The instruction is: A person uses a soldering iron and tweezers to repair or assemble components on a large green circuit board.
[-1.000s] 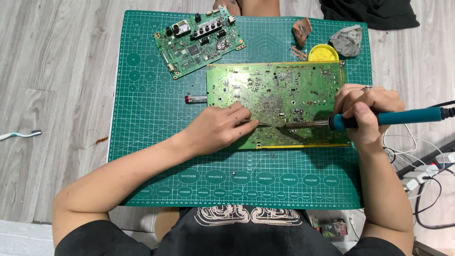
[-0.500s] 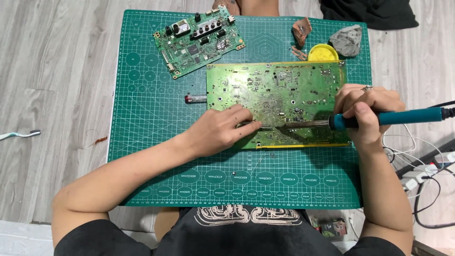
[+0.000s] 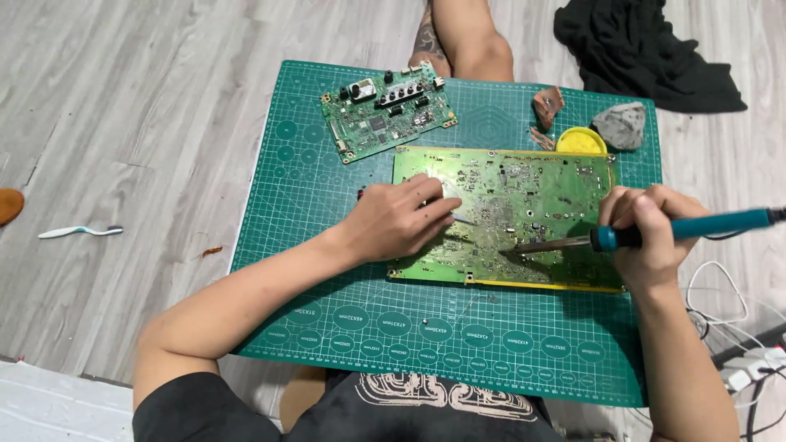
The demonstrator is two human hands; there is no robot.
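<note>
A large green circuit board (image 3: 524, 192) lies on a green cutting mat (image 3: 327, 188). My left hand (image 3: 399, 223) rests on the board's left part and pinches a thin metal tool (image 3: 463, 219) that points right. My right hand (image 3: 647, 233) grips a soldering iron with a teal handle (image 3: 704, 224). The iron's metal tip (image 3: 528, 245) touches the board near its middle, a little right of the thin tool's end.
A smaller circuit board (image 3: 385, 110) lies at the mat's far left. A yellow round tin (image 3: 581, 141), a grey lump (image 3: 620, 124) and a brown piece (image 3: 547, 106) sit at the far right. There is black cloth (image 3: 647, 49), a toothbrush (image 3: 78, 232), cables (image 3: 737, 327) and a bare leg (image 3: 463, 37).
The view has shifted, so the mat and boards sit lower and further right in frame. Both hands keep their hold and stay on the large board.
</note>
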